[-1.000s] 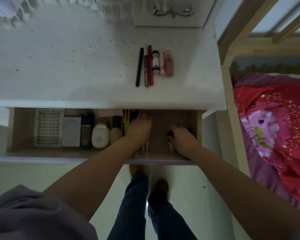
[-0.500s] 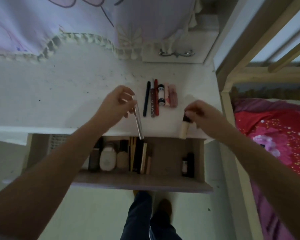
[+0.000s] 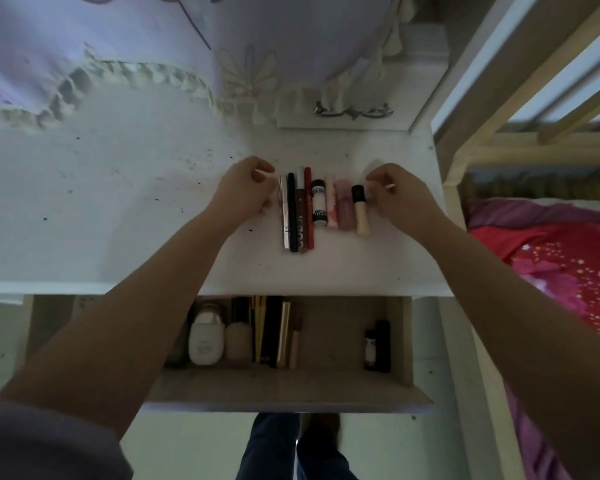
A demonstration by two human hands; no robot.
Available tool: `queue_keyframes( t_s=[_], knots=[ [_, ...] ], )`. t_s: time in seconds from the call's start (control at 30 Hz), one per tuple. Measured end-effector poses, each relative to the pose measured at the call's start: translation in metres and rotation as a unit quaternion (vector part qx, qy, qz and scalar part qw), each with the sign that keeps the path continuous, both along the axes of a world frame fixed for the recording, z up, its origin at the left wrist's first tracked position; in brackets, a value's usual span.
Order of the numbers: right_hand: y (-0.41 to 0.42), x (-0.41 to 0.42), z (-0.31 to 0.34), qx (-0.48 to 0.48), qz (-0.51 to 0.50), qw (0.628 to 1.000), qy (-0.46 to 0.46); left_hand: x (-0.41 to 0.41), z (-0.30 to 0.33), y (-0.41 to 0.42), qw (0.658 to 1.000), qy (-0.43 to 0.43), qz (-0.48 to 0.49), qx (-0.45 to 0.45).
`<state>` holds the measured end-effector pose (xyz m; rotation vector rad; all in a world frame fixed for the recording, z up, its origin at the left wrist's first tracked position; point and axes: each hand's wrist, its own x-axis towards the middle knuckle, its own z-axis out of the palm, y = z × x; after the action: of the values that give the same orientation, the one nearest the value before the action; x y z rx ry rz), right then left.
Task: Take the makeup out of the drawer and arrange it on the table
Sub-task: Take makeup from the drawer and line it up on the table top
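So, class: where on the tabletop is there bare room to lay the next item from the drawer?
Free: the wide tabletop left of the left hand, and the strip between the makeup row and the drawer. Crowded: between both hands; the right hand nears the table's edge.

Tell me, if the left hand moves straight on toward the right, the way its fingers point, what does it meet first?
Most likely the silver tube at the left end of the row on the table. The left hand is already right beside it, perhaps touching.
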<state>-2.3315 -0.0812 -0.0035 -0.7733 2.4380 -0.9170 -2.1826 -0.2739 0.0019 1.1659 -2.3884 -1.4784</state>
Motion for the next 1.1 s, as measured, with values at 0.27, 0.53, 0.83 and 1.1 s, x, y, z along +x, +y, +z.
queue_keyframes(
  t_s=[0.27,0.53,0.83,1.1],
  knots=[
    [0.099,0.098,0.0,0.01,0.162,0.986,0.037,0.132,-0.014,0.08,0.987,-0.003,-0.131,0.088],
    [0.123,0.138,-0.084,0.376,0.352,0.826,0.229,0.129,-0.11,0.129,0.903,-0.191,-0.287,-0.257],
    [0.123,0.138,-0.096,0.345,0.332,0.836,0.269,0.105,-0.118,0.14,0.866,-0.255,-0.281,-0.326],
    [0.132,0.14,-0.076,0.22,0.366,0.893,0.143,0.128,-0.08,0.136,0.96,-0.068,-0.247,-0.115]
  ],
)
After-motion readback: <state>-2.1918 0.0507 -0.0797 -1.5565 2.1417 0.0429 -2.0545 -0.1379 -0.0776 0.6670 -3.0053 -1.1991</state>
